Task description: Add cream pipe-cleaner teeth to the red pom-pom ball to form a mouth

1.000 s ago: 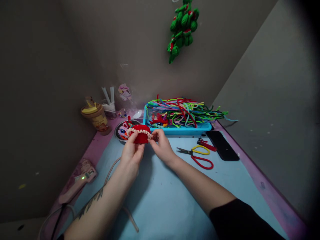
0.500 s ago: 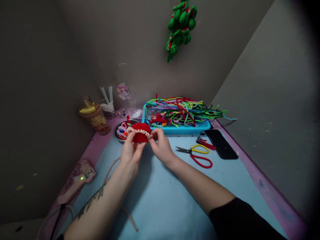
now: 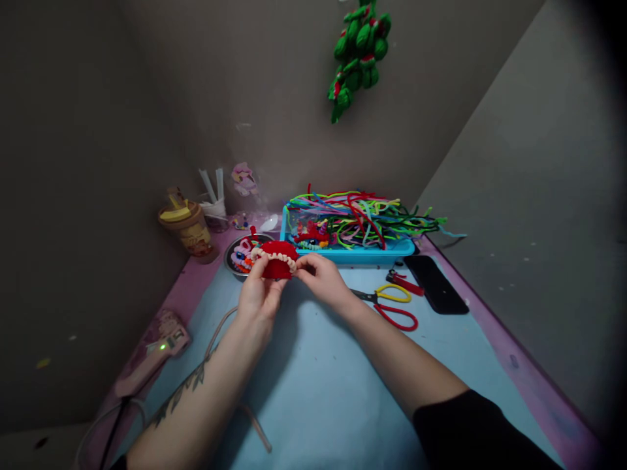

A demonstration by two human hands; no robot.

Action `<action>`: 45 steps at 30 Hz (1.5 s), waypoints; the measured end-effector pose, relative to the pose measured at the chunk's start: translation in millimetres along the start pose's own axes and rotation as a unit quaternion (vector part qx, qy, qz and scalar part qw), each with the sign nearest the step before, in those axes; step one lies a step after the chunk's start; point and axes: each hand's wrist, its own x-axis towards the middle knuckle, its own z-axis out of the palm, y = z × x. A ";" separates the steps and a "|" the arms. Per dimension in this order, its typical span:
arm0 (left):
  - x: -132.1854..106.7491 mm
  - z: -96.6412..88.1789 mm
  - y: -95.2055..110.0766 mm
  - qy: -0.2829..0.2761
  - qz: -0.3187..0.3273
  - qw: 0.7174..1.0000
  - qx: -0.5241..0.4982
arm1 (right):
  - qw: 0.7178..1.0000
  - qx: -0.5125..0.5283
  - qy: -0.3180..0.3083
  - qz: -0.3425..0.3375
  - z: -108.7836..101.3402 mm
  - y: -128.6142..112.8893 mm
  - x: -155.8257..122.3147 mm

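Note:
A red fuzzy, rounded piece point(image 3: 281, 249) with a cream bumpy strip point(image 3: 278, 256) across its front is held up above the table. My left hand point(image 3: 259, 287) grips it from the lower left, the thumb pressed on the strip's left part. At the strip's right end, the thumb and forefinger of my right hand point(image 3: 316, 274) are pinched together. Just behind my left hand stands a round metal bowl point(image 3: 228, 264) with colourful fuzzy craft pieces point(image 3: 241, 253) in it. Scissors point(image 3: 392, 307) with yellow and red handles lie to the right, their blades partly hidden by my right hand.
A blue tray point(image 3: 362, 256) heaped with coloured pipe cleaners point(image 3: 362, 215) stands at the back. A red lighter point(image 3: 407, 284) and a black phone point(image 3: 435, 284) lie at right. At left are a pink glue gun point(image 3: 157, 356) and a brown cup point(image 3: 189, 228). Green ornaments point(image 3: 360, 62) hang on the wall.
My right hand has shifted slightly right and its fingers have drawn closer together, now covering the scissors' tips. My left hand keeps its hold on the red piece.

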 end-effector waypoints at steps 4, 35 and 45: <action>-2.3 3.6 0.1 0.019 0.004 1.000 -0.017 | 1.000 -0.017 -0.001 -0.006 -0.3 0.5 0.3; -1.9 4.4 -3.6 0.035 0.006 0.999 -0.034 | 0.932 0.307 0.057 0.184 19.9 -2.5 -3.6; -2.2 5.1 -4.4 0.046 0.016 0.998 -0.030 | 0.979 0.176 0.079 0.072 20.4 -0.4 -6.9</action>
